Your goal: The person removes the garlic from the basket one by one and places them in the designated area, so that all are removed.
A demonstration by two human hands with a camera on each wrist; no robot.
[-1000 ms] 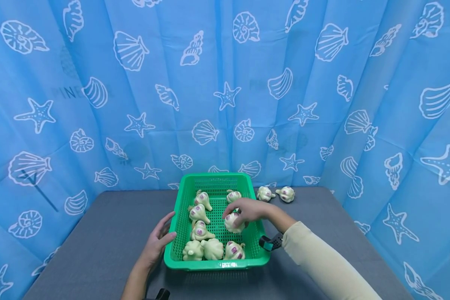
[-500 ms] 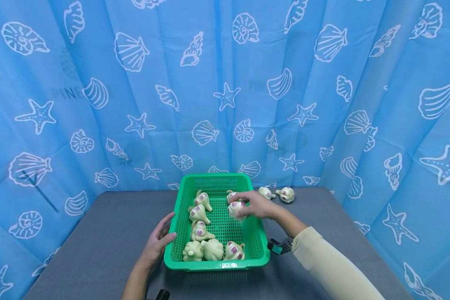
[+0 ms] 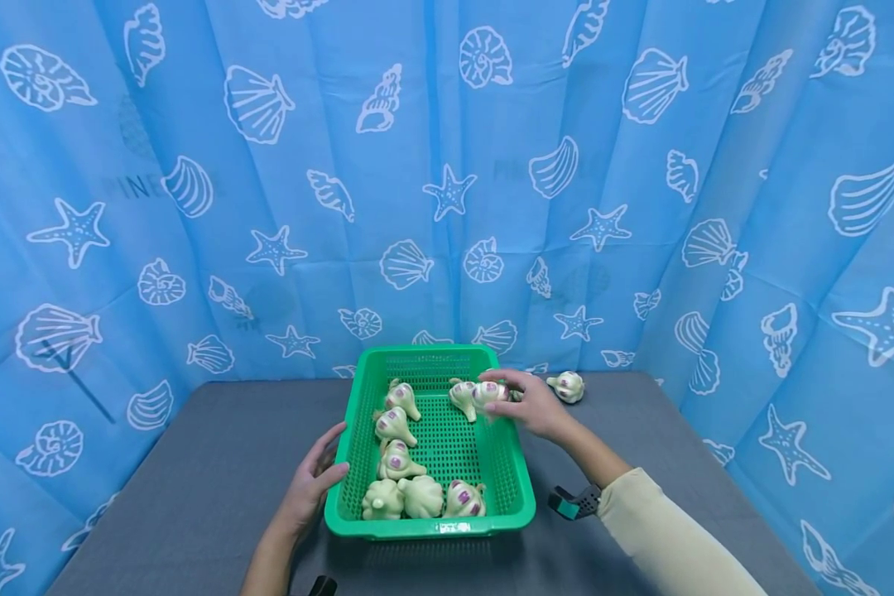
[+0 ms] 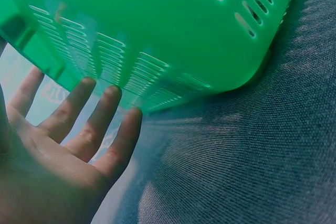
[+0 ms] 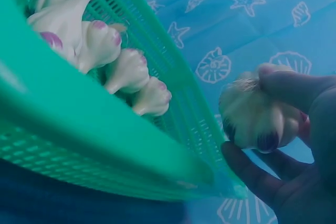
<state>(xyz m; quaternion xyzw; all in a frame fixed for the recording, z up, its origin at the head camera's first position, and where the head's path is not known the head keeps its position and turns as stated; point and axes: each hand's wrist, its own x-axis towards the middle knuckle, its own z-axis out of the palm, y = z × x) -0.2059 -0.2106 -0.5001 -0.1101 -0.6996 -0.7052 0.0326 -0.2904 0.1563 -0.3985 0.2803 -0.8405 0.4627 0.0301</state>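
A green plastic basket (image 3: 517, 488) holds several garlic bulbs, white with purple patches, such as one garlic bulb (image 3: 398, 459) at its left side. My right hand (image 3: 540, 410) pinches another garlic bulb (image 5: 257, 111) between thumb and fingers. In the head view this bulb overlaps the basket's right wall, beside a bulb (image 3: 462, 397) that lies inside. My left hand (image 3: 305, 488) rests against the basket's left side, thumb near the rim. The left wrist view shows its fingers (image 4: 97, 129) straight and spread along the slotted wall.
One garlic bulb (image 3: 569, 386) lies on the grey cloth-covered table (image 3: 216, 472), right of the basket. A blue curtain (image 3: 447, 207) with white shell prints hangs behind the table and along both sides.
My right hand has moved back and to the right with the garlic bulb, from over the basket's inside to its right rim. My left hand and the basket stay put.
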